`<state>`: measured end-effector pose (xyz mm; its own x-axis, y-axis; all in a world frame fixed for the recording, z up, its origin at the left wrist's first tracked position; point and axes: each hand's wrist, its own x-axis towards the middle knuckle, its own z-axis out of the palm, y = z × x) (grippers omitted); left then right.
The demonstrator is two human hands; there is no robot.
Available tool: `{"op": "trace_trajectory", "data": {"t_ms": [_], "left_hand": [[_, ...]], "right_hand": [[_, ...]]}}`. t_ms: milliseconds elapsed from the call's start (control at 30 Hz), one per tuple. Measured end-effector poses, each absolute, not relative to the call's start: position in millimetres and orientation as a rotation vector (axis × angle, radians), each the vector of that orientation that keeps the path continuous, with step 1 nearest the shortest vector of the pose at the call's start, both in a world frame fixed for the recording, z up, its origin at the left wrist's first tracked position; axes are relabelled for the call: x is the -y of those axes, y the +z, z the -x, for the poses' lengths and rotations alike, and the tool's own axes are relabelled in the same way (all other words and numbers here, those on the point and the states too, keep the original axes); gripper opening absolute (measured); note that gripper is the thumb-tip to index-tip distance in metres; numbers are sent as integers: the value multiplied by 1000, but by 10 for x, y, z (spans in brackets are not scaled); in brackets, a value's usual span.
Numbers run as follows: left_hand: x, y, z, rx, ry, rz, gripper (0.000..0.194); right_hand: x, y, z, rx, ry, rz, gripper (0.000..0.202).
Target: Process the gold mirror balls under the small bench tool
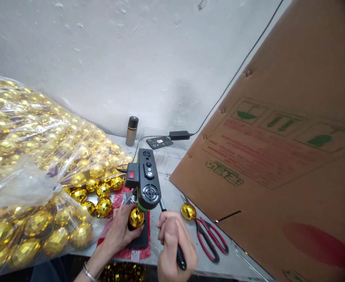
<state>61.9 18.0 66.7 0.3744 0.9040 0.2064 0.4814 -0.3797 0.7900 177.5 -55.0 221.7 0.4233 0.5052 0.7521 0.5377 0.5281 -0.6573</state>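
A gold mirrored ball (136, 217) is under the front end of a black bench drill-like machine (149, 178), above its black base (140, 238). My left hand (121, 229) is closed round this ball, thumb on the near side and fingers on the far side. To the right, my right hand (175, 244) grips the machine's lever handle (181, 258), a black grip on a metal rod. Beneath the base lies a red plastic sheet (131, 253). The contact between the machine's tip and the ball is hidden.
Clear bags (43, 137) of gold balls fill the left side, with loose balls (103, 207) beside them. Right are another gold ball (188, 211), red-handled scissors (209, 239) and a large carton (266, 137). Behind stand a bottle (131, 132), a phone-like object (159, 142) and a power adapter (180, 135).
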Motion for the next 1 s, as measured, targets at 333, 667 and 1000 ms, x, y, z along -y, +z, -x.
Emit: {"op": "trace_trajectory", "data": {"t_ms": [333, 667, 1000], "left_hand": [[-152, 606, -620, -1179, 788, -2033, 39], [-150, 587, -617, -1168, 789, -2020, 42], [-143, 548, -637, -1172, 806, -2036, 40]], "right_hand": [[679, 1801, -1646, 1122, -27, 1181, 38], [575, 1517, -1673, 1123, -150, 1124, 41], [457, 1368, -1698, 1109, -264, 1015, 37]]}}
